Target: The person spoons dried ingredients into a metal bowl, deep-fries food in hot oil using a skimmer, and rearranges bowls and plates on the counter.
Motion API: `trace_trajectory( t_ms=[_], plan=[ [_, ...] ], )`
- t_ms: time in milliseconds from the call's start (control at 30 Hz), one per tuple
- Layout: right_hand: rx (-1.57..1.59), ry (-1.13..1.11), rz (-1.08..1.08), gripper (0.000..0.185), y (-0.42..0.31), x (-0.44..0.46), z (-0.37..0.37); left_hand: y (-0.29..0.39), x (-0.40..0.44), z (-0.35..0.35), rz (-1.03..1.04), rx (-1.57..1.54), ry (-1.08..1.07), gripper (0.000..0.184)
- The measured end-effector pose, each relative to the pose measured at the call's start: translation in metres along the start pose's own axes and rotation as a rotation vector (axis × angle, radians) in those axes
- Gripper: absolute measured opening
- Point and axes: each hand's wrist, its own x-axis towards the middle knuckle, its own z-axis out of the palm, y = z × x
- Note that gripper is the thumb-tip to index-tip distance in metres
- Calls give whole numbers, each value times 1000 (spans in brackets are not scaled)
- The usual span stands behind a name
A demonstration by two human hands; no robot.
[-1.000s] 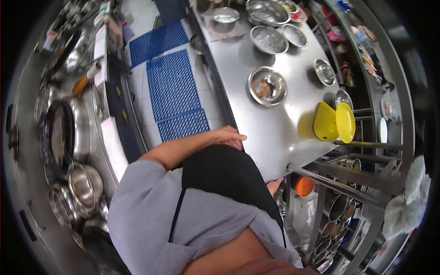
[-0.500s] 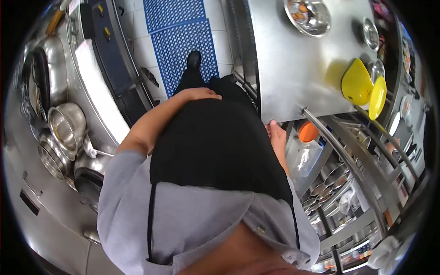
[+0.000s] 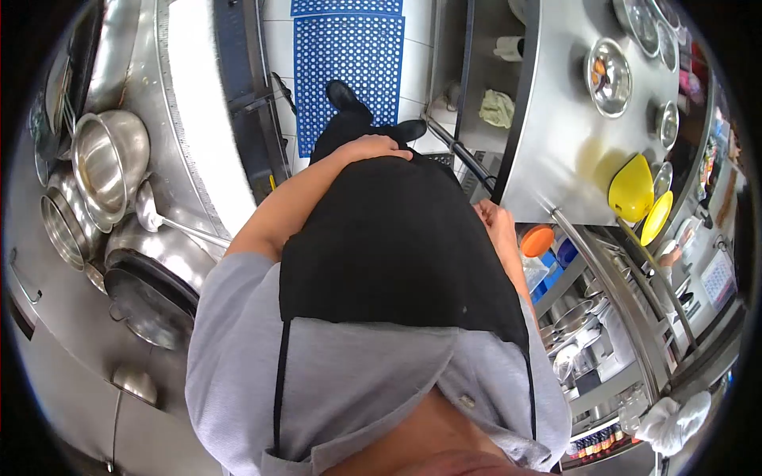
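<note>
My left hand (image 3: pixel 375 148) lies across the upper front of my black apron (image 3: pixel 389 246), its fingers resting flat on the cloth. At my right side, my right hand (image 3: pixel 497 223) is beside the apron's edge and close to the near corner of the steel table (image 3: pixel 556 170). Its fingers are curled in; whatever they may hold is hidden. Just right of that hand, below the table's near edge, is an orange round lid (image 3: pixel 537 241).
On the table are a steel bowl with food pieces (image 3: pixel 608 78) and a yellow scoop-shaped container (image 3: pixel 633 190). Steel bowls (image 3: pixel 109 163), a ladle (image 3: pixel 148 208) and a dark pan (image 3: pixel 151 297) fill the left counter. A blue perforated mat (image 3: pixel 349 63) covers the floor ahead.
My right hand has come off the table corner, and its fingers have curled. My left hand stays on the apron. The view has shifted, and my feet stand farther apart.
</note>
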Motion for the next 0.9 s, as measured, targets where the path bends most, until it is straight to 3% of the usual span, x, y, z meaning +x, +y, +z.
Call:
trace_trajectory(
  t_ms=[67,300,333,433,533,600,767,900],
  plan=[
    [-172,-64,-21,15,-8,6,1,-9,-8,-15,6,-43,71,70],
    [-497,-61,-216,19,-74,76,-5,-56,-28,-60,94,-226,291,59],
    [-505,-38,-276,19,-100,89,-9,-65,-24,-64,124,-42,362,55],
    [-474,39,-549,19,-190,124,-19,-90,-41,-73,169,-78,564,51],
    [-350,129,-921,16,-276,157,-23,-67,-106,-93,103,-306,623,54],
    [-159,87,-1058,15,-338,170,-23,-67,-126,-94,165,-417,674,52],
    [-80,-66,-1420,26,-477,166,4,-54,-179,-83,249,-726,820,51],
    [-255,-162,-1572,54,-565,153,50,-31,-216,-69,229,-815,964,44]
  ],
)
